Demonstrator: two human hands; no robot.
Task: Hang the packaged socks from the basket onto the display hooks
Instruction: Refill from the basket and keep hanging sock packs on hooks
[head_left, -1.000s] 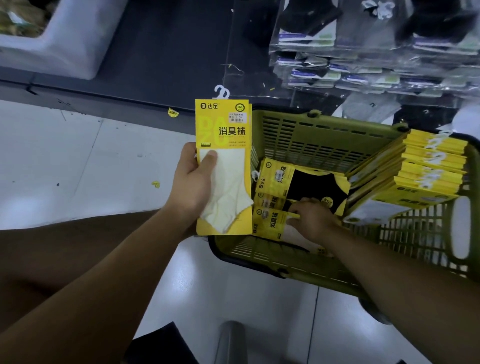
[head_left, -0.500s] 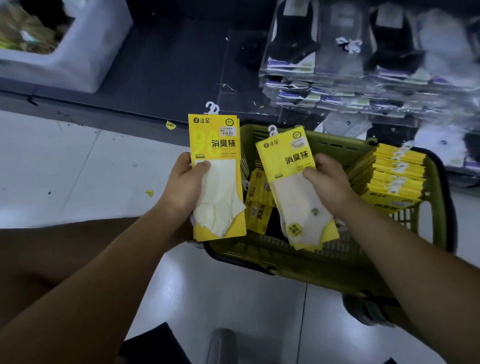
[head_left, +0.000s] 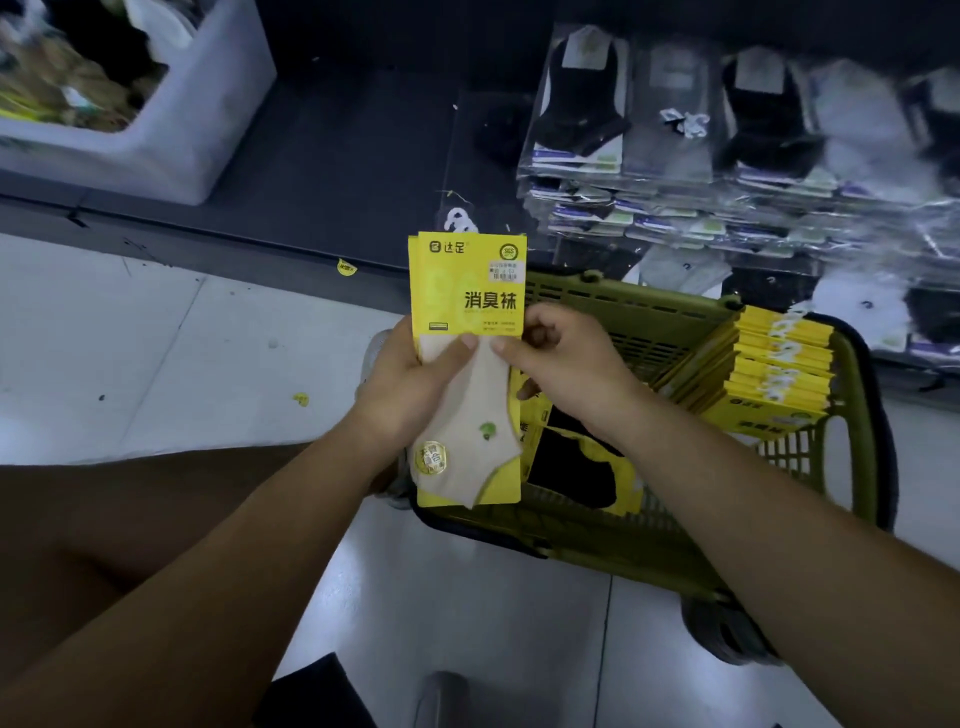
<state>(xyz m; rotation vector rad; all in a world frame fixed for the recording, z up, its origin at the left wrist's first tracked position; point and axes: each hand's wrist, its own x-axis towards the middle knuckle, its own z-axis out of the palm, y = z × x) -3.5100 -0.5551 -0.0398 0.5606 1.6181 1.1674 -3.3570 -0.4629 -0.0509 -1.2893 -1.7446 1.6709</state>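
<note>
The left grip (head_left: 410, 384), a bare hand, clasps the held packets (head_left: 467, 291) along their left edge with its thumb laid across the pale sock on the front. The right grip (head_left: 566, 364) pinches the same packets at the right edge, thumb in front and curled fingers behind. More than one card edge shows at the upper left, so this seems to be a small stack, upright, with a white hanger hook (head_left: 460, 221) poking out on top. It is held above the near left corner of the green basket (head_left: 623, 312), clear of it and well short of any display hook. As far as this view shows, the job looks far from finished. No yellow packet hangs anywhere in sight, a thick yellow stack (head_left: 769, 374) leans against the basket's right side, and loose black-sock packets (head_left: 571, 467) lie on its bottom. I judge the packets in hand are being squared up before being carried to a hook, and the rest of the basket remains to be hung. The basket stands on a pale tiled floor (head_left: 156, 338) beside a dark base shelf (head_left: 337, 156). Rows of hanging socks (head_left: 675, 130) in clear bags, black, grey and white, fill the upper right, and a white bin (head_left: 197, 119) of blurred goods sits on the shelf at the upper left. The light is dim.
</note>
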